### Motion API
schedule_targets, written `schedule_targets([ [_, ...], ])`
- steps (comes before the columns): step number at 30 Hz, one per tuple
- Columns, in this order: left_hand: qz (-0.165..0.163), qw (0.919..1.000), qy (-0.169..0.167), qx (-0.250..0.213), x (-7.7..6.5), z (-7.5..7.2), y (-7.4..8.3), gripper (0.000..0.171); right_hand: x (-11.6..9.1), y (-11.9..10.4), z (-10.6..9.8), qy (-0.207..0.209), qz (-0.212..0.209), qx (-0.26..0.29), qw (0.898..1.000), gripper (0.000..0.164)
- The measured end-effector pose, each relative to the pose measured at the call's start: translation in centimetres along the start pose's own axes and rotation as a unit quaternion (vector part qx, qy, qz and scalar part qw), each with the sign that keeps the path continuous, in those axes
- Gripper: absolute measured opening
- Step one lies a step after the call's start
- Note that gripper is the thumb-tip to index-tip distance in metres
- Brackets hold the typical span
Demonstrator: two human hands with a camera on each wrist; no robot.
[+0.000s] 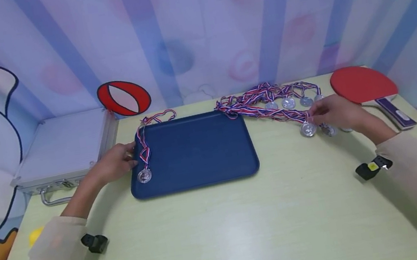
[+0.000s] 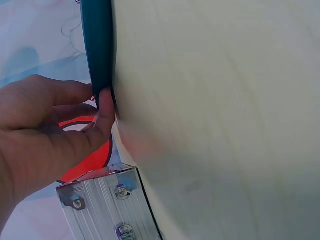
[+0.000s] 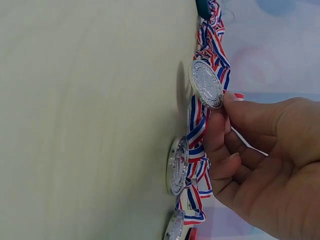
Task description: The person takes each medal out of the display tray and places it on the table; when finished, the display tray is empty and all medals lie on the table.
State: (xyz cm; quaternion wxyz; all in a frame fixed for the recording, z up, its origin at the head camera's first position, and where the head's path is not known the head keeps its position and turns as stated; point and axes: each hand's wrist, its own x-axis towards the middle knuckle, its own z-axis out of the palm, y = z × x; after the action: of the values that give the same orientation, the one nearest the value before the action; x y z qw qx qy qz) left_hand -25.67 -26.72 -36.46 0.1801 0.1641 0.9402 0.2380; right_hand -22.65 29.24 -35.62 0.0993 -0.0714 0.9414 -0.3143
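My left hand (image 1: 116,162) pinches the left rim of a dark blue tray (image 1: 199,149); the left wrist view shows thumb and fingers on either side of the tray's edge (image 2: 100,45). One silver medal (image 1: 144,175) lies on the tray's left side, its striped ribbon (image 1: 145,151) running over the far rim. To the right, my right hand (image 1: 332,111) pinches another silver medal (image 3: 206,84) at its edge, tilted up off the table. Its red, white and blue ribbon (image 1: 271,112) stretches left toward the tray's far right corner. Other medals (image 3: 177,166) sit close beneath the fingers.
Behind the right hand lies a row of medals (image 1: 288,102) with bunched ribbons. A red table tennis paddle (image 1: 362,83) is at the far right, a silver case (image 1: 63,146) at the far left. A patterned backdrop (image 1: 193,37) rises along the table's back edge.
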Motion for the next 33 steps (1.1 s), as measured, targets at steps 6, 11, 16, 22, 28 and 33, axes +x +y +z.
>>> schedule_targets([
  [6,-0.008,1.0,-0.002,-0.001,0.0,0.0,0.0,0.06,-0.1,0.2,0.6,-0.004,-0.007,-0.004,1.0,0.017],
  [11,-0.004,1.0,-0.001,-0.001,0.0,0.0,0.0,0.059,-0.1,0.1,1.2,0.011,-0.008,-0.042,0.999,0.016],
  [16,-0.001,1.0,0.0,-0.004,-0.1,-0.1,0.0,0.059,0.0,-0.1,1.5,0.037,-0.016,-0.085,0.996,0.013],
  [22,-0.005,0.9999,-0.004,-0.008,0.1,-0.1,-0.2,0.06,0.0,-0.1,1.6,0.038,-0.015,-0.104,0.994,0.011],
  [28,-0.01,0.9999,-0.004,-0.008,0.0,-0.1,-0.1,0.06,-0.2,-1.3,1.2,0.048,-0.027,-0.12,0.991,0.012],
  [33,-0.016,0.9999,-0.005,-0.005,0.1,-0.2,-0.1,0.061,-0.5,-4.7,0.8,0.068,-0.041,-0.112,0.991,0.013],
])
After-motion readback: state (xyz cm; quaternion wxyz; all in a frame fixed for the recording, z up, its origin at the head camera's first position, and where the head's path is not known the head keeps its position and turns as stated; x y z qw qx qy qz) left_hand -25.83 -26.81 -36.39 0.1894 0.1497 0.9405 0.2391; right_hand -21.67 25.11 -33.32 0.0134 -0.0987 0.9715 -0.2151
